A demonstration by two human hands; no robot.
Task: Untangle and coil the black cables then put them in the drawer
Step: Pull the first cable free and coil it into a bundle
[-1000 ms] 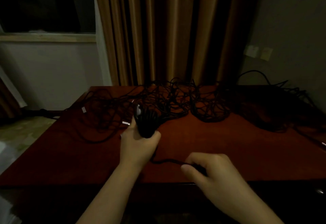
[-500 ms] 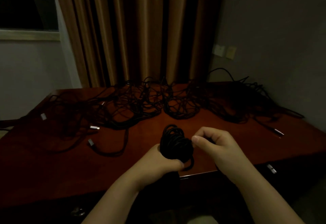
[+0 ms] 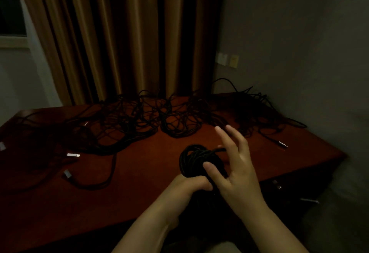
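A coiled black cable (image 3: 194, 161) is held upright above the near edge of the dark red table (image 3: 151, 165). My left hand (image 3: 189, 185) grips the coil's lower part from the left. Beside the coil on the right, my right hand (image 3: 233, 165) has its fingers spread straight, thumb touching the coil. A big tangle of black cables (image 3: 143, 121) covers the far half of the table, with loose silver plugs (image 3: 72, 155) lying at the left. The drawer front (image 3: 289, 191) shows dimly under the table's right edge.
Brown curtains (image 3: 119, 39) hang behind the table. A grey wall (image 3: 299, 53) with two small switch plates (image 3: 227, 60) closes the right side. One cable end with a metal plug (image 3: 282, 144) lies near the table's right corner. A window sill (image 3: 14, 41) sits at far left.
The view has swung right. My left hand has brought the coil toward the table's right front. My right hand, pinching the cable end before, now has its fingers spread beside the coil.
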